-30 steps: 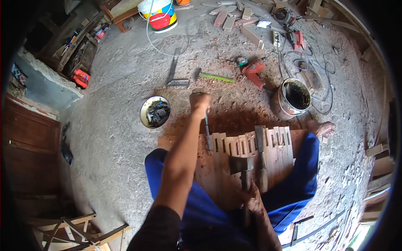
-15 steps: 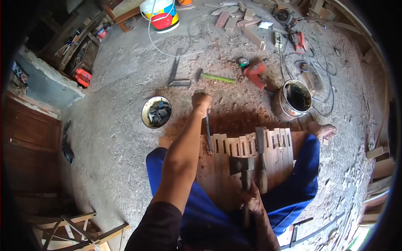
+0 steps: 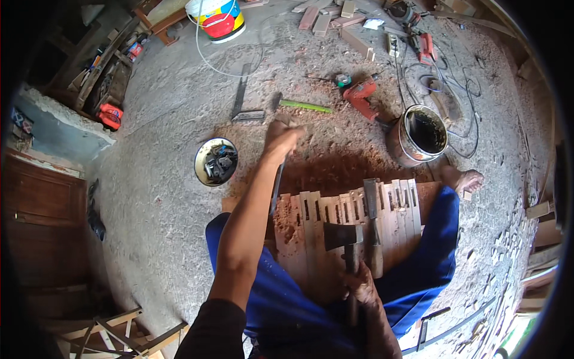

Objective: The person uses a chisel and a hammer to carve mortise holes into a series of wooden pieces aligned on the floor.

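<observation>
My left hand [image 3: 283, 137] is closed around the upper end of a long dark chisel [image 3: 277, 190]. The chisel slants down beside the left end of a row of pale wooden slats [image 3: 308, 254]; its lower end is partly hidden by my forearm. Narrow slots are cut near the slats' far ends, and wood chips [image 3: 288, 232] lie on the leftmost ones. In my right hand [image 3: 362, 286] is a hatchet [image 3: 343, 236], gripped by its handle, with its head over the slats. Another chisel [image 3: 371, 200] with a wooden handle lies across the slats just right of the hatchet.
Beyond the slats are a bowl of dark bits [image 3: 203, 164], a green-handled hammer [image 3: 305, 106], a red power drill [image 3: 361, 99] and a grimy bucket [image 3: 406, 143]. Cables [image 3: 472, 113] coil at the right. Wood offcuts [image 3: 359, 45] and a colourful pail [image 3: 222, 27] stand farther back.
My left hand has shifted left and slightly away, carrying the chisel from the slats toward their left edge. Chips on the leftmost slats now show. My right hand keeps hold of the hatchet.
</observation>
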